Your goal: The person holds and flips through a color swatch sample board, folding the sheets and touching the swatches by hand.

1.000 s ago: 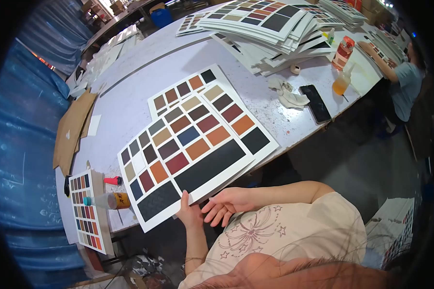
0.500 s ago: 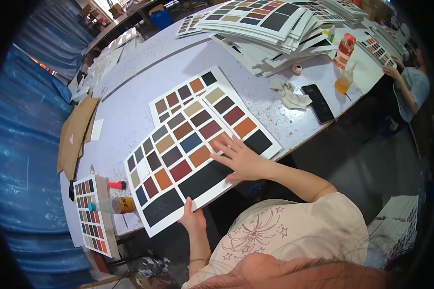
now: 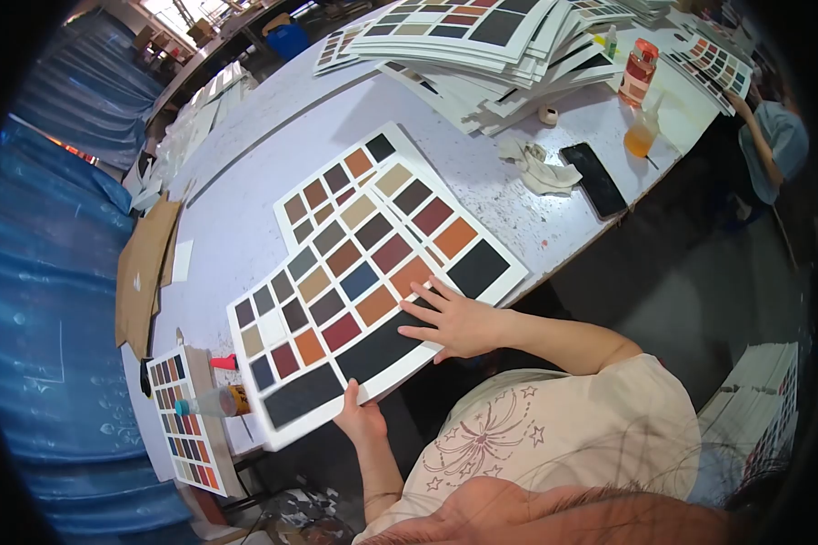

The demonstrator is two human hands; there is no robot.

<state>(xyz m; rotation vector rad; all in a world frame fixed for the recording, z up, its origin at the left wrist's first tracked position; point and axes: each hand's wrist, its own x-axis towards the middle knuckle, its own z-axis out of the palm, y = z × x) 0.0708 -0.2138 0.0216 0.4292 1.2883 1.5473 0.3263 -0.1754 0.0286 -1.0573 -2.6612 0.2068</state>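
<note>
A: Take the top card as the middle of the clock. What's around it?

B: The counter (image 3: 245,186) carries everything, and a big pile of cards (image 3: 495,27) sits at one o'clock, well apart.

A: And the top card (image 3: 359,280) itself?

B: On the near side of the counter, its near edge seeming to reach past the counter's edge. It overlaps a lower card (image 3: 432,218) that shows toward two o'clock, so I'd watch for the two sliding together.

A: The hands?

B: The right hand (image 3: 463,325) is open at four o'clock, fingers spread over the dark strip, gripping nothing. A light, flat touch would suit best; pressing hard might mark the squares.

A: The left hand (image 3: 362,421)?

B: At six o'clock, pinching the near edge: thumb on top, the other fingers mostly hidden. I'd hold just the white border, firmly enough not to bend it.

A: Anything smaller?

B: A phone (image 3: 595,182) at two o'clock, clear of the card.
</note>
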